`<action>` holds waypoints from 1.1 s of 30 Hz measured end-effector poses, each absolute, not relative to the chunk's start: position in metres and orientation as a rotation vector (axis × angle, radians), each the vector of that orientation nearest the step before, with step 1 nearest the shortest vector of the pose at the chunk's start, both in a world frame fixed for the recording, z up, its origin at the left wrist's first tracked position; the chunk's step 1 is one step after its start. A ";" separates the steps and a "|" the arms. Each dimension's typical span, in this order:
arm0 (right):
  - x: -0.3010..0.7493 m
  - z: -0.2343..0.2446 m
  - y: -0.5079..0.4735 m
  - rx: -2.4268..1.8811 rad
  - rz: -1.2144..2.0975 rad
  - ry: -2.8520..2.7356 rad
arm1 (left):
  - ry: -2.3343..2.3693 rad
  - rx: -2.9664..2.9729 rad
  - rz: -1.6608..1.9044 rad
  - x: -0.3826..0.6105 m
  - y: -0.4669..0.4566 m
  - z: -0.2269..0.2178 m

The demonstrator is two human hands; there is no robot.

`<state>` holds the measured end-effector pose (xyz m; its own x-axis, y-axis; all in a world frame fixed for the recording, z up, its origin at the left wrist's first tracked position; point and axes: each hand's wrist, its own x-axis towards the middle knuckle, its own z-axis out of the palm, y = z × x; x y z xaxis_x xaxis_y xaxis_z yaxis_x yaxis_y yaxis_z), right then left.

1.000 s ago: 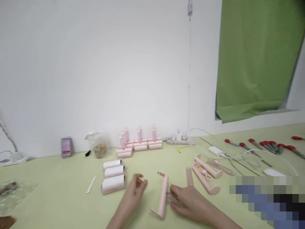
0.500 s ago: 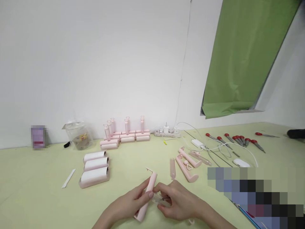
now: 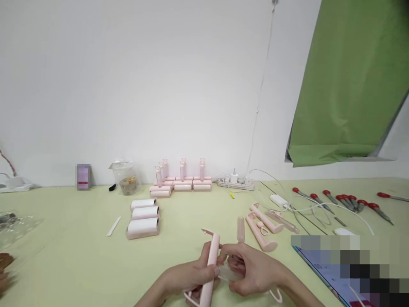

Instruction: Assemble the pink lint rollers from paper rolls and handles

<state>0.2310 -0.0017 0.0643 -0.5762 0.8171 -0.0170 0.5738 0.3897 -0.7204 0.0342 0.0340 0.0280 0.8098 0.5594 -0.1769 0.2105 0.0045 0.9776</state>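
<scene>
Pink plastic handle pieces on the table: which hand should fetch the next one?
Probably right: the right hand is nearer the pink plastic handle pieces; the left hand grips a long pink plastic frame.

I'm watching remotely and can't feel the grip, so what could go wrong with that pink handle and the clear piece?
1. The left hand grips the pink roller handle mid-shaft; it may twist under sideways pressure.
2. The clear plastic piece in the right hand looks thin and is pinched by fingertips, so it might slip or crack.
</scene>
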 end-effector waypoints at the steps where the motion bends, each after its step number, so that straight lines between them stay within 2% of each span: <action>1: 0.230 0.064 -0.002 -1.219 0.922 -2.309 | 0.610 1.575 0.357 0.033 0.035 0.032; 6: 0.218 0.050 -0.002 -1.307 0.090 -2.430 | 0.669 1.814 0.515 0.030 0.034 0.051; 9: 0.209 0.036 -0.003 -1.336 -0.126 -2.481 | 0.932 2.060 0.663 0.037 0.029 0.047; 11: 0.204 0.031 -0.005 -1.304 -0.129 -2.523 | 1.059 2.147 0.692 0.041 0.026 0.043; 14: 0.205 0.035 -0.010 -1.192 -0.012 -2.568 | 1.003 2.229 0.662 0.036 0.025 0.044; 17: 0.211 0.048 -0.015 -1.070 0.319 -2.635 | 0.974 2.307 0.581 0.017 0.034 0.050; 20: 0.219 0.057 -0.014 -1.095 0.556 -2.523 | 1.056 2.067 0.620 0.007 0.054 0.052; 22: 0.225 0.057 -0.007 -1.232 0.549 -2.287 | 1.131 1.877 0.677 0.017 0.070 0.049; 25: 0.235 0.053 0.004 -1.364 0.544 -1.923 | 1.258 1.948 0.639 0.055 0.094 0.043; 29: 0.246 0.055 0.014 -1.336 0.597 -1.546 | 1.323 2.059 0.521 0.119 0.112 0.040; 33: 0.256 0.063 0.021 -1.319 0.569 -1.407 | 1.367 2.050 0.393 0.171 0.121 0.042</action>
<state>0.2555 0.0209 0.0630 0.1879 0.9105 0.3684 0.3980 0.2724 -0.8760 0.1706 0.1209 0.0416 0.4153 0.9045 -0.0971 0.7146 -0.2583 0.6501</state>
